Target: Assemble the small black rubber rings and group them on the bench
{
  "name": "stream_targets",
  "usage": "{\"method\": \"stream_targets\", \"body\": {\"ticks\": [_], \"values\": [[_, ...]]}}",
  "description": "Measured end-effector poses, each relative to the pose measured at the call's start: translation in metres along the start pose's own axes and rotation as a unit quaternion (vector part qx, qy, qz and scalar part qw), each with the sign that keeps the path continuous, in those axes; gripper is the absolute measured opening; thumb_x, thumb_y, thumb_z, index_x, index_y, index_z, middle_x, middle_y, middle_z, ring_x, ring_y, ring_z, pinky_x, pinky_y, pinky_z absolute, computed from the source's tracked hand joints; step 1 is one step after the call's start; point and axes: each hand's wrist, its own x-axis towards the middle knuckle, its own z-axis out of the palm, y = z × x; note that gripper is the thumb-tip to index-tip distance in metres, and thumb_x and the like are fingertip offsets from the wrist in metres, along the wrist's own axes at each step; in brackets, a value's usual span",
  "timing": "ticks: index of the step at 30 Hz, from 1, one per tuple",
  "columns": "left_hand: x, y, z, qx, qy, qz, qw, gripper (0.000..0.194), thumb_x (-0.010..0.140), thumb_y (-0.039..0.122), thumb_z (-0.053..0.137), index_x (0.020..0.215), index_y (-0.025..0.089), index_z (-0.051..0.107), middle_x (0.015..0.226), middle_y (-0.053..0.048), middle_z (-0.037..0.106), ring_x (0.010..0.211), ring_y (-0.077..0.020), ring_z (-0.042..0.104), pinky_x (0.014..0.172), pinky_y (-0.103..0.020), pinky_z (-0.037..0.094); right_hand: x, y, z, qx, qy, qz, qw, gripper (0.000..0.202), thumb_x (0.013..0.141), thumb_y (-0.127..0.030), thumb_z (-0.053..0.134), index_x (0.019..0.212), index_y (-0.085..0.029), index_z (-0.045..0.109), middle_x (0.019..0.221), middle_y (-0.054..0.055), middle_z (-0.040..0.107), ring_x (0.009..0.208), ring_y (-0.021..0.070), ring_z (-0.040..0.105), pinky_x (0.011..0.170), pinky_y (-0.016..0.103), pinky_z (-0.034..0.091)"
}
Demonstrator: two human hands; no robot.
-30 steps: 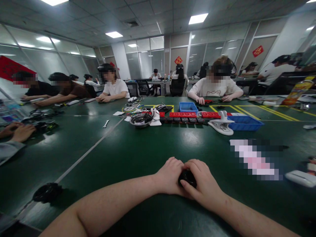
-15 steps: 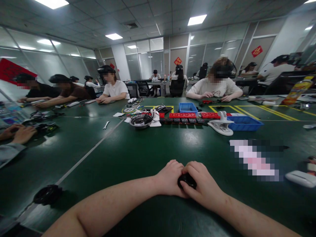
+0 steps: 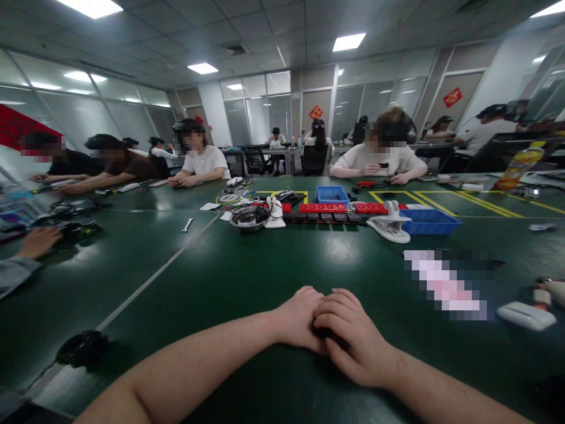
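Note:
Both my hands rest together on the green table (image 3: 247, 277) near its front edge. My left hand (image 3: 300, 317) is curled, with its fingers pressed against my right hand (image 3: 355, 341). The right hand's fingers fold over a small black round object (image 3: 325, 334). Only a dark sliver of it shows between the two hands. Both forearms lie on the table.
A black round part (image 3: 82, 348) lies at the near left. Mid-table stand a metal bowl (image 3: 249, 218), a row of red blocks (image 3: 324, 207), two blue trays (image 3: 428, 221), a white clamp (image 3: 388, 227) and a wrench (image 3: 188, 225). A white object (image 3: 525, 315) lies right. Co-workers sit around; one's hand (image 3: 37, 241) is left.
My right hand's fingers have closed further over the black object, which was plainly visible before and is nearly hidden now. The view has tilted slightly.

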Motion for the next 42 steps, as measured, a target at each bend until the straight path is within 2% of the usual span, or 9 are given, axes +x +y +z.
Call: {"method": "stream_targets", "body": {"ticks": [9,15,22,27,32,35,37,40,42], "values": [[-0.001,0.010,0.001,-0.007,0.069,-0.026,0.997,0.067,0.055,0.056,0.067,0.106,0.018,0.045,0.101,-0.006,0.055,0.092,-0.0240,0.051,0.089,-0.039,0.033,-0.002,0.013,0.012,-0.070,0.026,0.140,0.987,0.024,0.079,-0.037,0.045,0.090,-0.016,0.049,0.088,0.009,0.053,0.081,0.0217,0.047,0.074,0.038,0.037],[0.000,0.007,0.009,0.017,0.118,-0.079,0.990,0.040,0.061,0.048,0.063,0.084,0.018,0.050,0.083,-0.003,0.055,0.082,-0.0204,0.051,0.084,-0.036,0.036,0.000,0.017,0.017,-0.207,0.033,0.216,0.954,0.025,0.077,-0.040,0.050,0.082,-0.016,0.051,0.077,0.005,0.052,0.072,0.0208,0.047,0.066,0.035,0.036],[0.001,0.000,0.004,0.017,0.089,-0.070,0.993,0.038,0.059,0.047,0.063,0.078,0.017,0.049,0.076,-0.001,0.053,0.075,-0.0184,0.049,0.078,-0.032,0.038,0.000,0.018,0.011,-0.146,-0.007,0.199,0.969,0.015,0.072,-0.031,0.054,0.078,-0.017,0.051,0.075,0.004,0.052,0.071,0.0199,0.047,0.066,0.036,0.037],[0.003,-0.008,-0.003,-0.006,0.030,0.019,0.999,0.031,0.058,0.037,0.067,0.077,0.018,0.050,0.078,0.002,0.054,0.076,-0.0163,0.051,0.079,-0.029,0.036,-0.001,0.012,0.007,-0.019,-0.015,0.104,0.994,0.020,0.066,-0.013,0.044,0.085,-0.017,0.052,0.084,0.007,0.054,0.079,0.0198,0.048,0.071,0.036,0.040],[0.004,-0.010,-0.005,-0.003,0.020,0.027,0.999,0.030,0.058,0.038,0.068,0.070,0.018,0.049,0.074,0.003,0.051,0.076,-0.0152,0.051,0.080,-0.029,0.035,0.000,0.007,0.007,0.022,-0.008,0.031,0.999,0.022,0.061,-0.008,0.039,0.074,-0.019,0.053,0.079,0.003,0.056,0.080,0.0174,0.052,0.085,0.041,0.036],[0.003,-0.008,-0.006,-0.007,0.013,0.018,1.000,0.031,0.059,0.038,0.068,0.078,0.019,0.052,0.080,0.002,0.054,0.081,-0.0170,0.051,0.084,-0.031,0.034,-0.001,0.005,0.005,0.005,-0.013,0.026,1.000,0.022,0.062,-0.008,0.039,0.072,-0.021,0.054,0.081,0.001,0.058,0.085,0.0168,0.053,0.097,0.045,0.025],[0.001,-0.006,-0.006,-0.015,0.012,0.009,1.000,0.038,0.057,0.040,0.069,0.086,0.020,0.053,0.087,0.001,0.055,0.086,-0.0194,0.051,0.085,-0.033,0.034,-0.001,0.004,0.003,-0.013,-0.009,0.025,1.000,0.025,0.064,-0.011,0.041,0.082,-0.021,0.055,0.088,0.002,0.059,0.091,0.0181,0.052,0.099,0.046,0.022],[0.000,-0.003,-0.006,-0.027,0.035,-0.013,0.999,0.054,0.053,0.044,0.071,0.097,0.020,0.050,0.096,-0.002,0.054,0.091,-0.0223,0.050,0.087,-0.037,0.035,-0.001,0.006,0.004,-0.054,0.013,0.060,0.997,0.028,0.069,-0.021,0.047,0.096,-0.019,0.052,0.096,0.006,0.057,0.093,0.0213,0.050,0.095,0.048,0.027],[-0.001,-0.001,-0.003,-0.025,0.059,-0.035,0.997,0.060,0.051,0.049,0.071,0.098,0.019,0.047,0.095,-0.003,0.054,0.089,-0.0226,0.051,0.090,-0.039,0.033,-0.001,0.010,0.006,-0.088,0.026,0.105,0.990,0.026,0.071,-0.028,0.051,0.094,-0.017,0.051,0.093,0.008,0.055,0.088,0.0225,0.050,0.086,0.046,0.034]]}}
